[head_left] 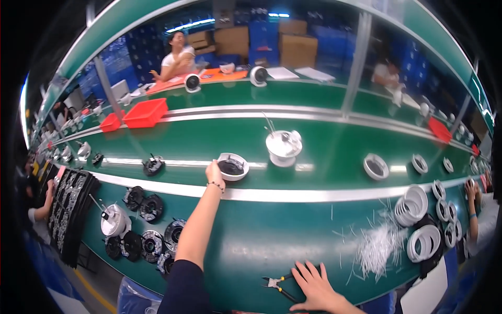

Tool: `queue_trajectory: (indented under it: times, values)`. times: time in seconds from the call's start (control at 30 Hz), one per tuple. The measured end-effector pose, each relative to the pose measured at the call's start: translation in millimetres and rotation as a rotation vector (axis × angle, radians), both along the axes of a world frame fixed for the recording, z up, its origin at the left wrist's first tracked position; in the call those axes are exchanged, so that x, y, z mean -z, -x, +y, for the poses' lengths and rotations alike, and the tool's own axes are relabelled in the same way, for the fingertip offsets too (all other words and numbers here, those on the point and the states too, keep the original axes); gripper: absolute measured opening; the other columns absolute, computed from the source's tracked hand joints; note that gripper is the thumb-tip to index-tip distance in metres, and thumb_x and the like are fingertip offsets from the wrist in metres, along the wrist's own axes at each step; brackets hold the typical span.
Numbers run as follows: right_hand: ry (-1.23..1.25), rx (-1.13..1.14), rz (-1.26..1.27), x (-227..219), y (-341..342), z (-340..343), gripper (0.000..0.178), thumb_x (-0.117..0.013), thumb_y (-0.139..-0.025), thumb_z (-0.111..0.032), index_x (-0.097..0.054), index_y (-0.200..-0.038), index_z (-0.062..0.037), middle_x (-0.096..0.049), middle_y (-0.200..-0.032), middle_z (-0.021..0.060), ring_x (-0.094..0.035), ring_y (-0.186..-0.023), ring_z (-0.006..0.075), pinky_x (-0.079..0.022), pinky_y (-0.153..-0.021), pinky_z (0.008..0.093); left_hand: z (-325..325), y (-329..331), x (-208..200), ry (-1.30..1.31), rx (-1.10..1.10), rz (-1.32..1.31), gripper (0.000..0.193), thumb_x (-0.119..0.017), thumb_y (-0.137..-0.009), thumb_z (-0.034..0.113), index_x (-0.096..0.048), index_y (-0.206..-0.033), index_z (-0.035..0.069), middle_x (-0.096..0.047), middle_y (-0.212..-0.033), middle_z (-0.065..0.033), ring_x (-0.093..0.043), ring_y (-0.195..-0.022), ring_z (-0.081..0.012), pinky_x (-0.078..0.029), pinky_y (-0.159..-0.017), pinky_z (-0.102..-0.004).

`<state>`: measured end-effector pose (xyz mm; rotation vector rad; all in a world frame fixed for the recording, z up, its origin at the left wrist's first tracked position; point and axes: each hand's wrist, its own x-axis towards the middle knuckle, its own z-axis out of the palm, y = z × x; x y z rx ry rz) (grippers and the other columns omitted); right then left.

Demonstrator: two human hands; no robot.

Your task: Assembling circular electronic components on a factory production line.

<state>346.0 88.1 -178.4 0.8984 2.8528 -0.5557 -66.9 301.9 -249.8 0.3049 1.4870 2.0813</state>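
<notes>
Head view, left hand (pixel 214 171): reached far across the green worktop (pixel 272 246), fingers curled over the near-left rim of a white round housing (pixel 233 166); the grip looks light, at the edge only, and how far the fingers close round the rim cannot be told.
Head view, white round housing: sits on the belt lane beyond the metal rail (pixel 293 194), dark insert showing inside, a little left of centre.
Head view, right hand (pixel 312 285): spread flat on the near worktop, fingers open, holding nothing; it lies just beside the handles of small cutting pliers (pixel 277 285).
Head view, neighbours: a second white housing with wires (pixel 283 147) stands just right and far of the first; a black round part (pixel 153 165) lies to its left; stacked black discs (pixel 149 230) sit near left; white rings (pixel 424 230) and a heap of white clippings (pixel 377 246) sit near right.
Risk, tilt: an edge-only hold could tip the housing as it is lifted, and the dark insert may slide out.
Risk, rail: dragging it near could catch its base on the metal rail.
Risk, wires: a sweep to the right could snag the upright wires of the neighbouring housing.
Risk, pliers: the flat right hand could knock the pliers off the near edge.
Risk, reach: the outstretched arm leaves little control at the fingertips.
</notes>
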Motion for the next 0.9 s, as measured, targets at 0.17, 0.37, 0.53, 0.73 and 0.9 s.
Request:
queue_trajectory:
  times: [0.17,0.37,0.53,0.73,0.9]
  values:
    - [-0.036,0.2,0.201,8,-16,-5,0.077,-0.07,-0.052,-0.031,-0.042,-0.121,-0.0118,-0.044,-0.114,0.0136,-0.041,-0.105,0.0266,-0.031,-0.092,0.0408,20,-18,-22,0.398,-0.598,1.316,0.045,-0.049,-0.074,0.012,-0.041,-0.115,-0.004,-0.042,-0.117,-0.0225,-0.043,-0.107,-0.0369,-0.035,-0.091,-0.0407]
    - [0.423,0.708,0.986,25,-26,-5,0.051,-0.064,-0.067,-0.02,-0.049,-0.111,-0.0008,-0.054,-0.097,0.0079,-0.054,-0.07,0.0166,-0.045,-0.064,0.0271,44,-162,-92,0.32,0.219,0.963,0.059,-0.055,-0.072,0.017,-0.031,-0.124,0.0,-0.034,-0.123,-0.0237,-0.043,-0.107,-0.0393,-0.039,-0.088,-0.0411]
    - [1.256,0.836,1.74,11,-43,-15,0.066,-0.062,-0.066,-0.02,-0.034,-0.121,0.0016,-0.043,-0.114,0.0176,-0.046,-0.102,0.0306,-0.039,-0.082,0.0463,111,-179,-31,0.312,0.295,0.596,0.062,-0.051,-0.069,0.008,-0.029,-0.126,0.001,-0.039,-0.119,-0.0254,-0.047,-0.103,-0.039,-0.039,-0.088,-0.0408]
    - [1.282,0.708,1.53,-1,-49,-29,0.075,-0.059,-0.064,-0.017,-0.025,-0.127,0.0067,-0.046,-0.11,0.0199,-0.051,-0.096,0.0298,-0.043,-0.08,0.0424,70,-182,-38,0.058,0.471,0.504,0.061,-0.04,-0.068,0.0,-0.03,-0.127,0.004,-0.043,-0.116,-0.0236,-0.055,-0.092,-0.0359,-0.048,-0.078,-0.0376]
    - [0.359,0.579,1.05,-36,-75,19,0.076,-0.068,-0.059,-0.024,-0.038,-0.122,0.007,-0.049,-0.106,0.0142,-0.05,-0.09,0.0198,-0.039,-0.079,0.0295,-45,-175,-84,0.127,1.019,0.389,0.061,-0.032,-0.072,-0.005,-0.025,-0.131,0.011,-0.032,-0.126,-0.0179,-0.058,-0.086,-0.0267,-0.055,-0.059,-0.0318]
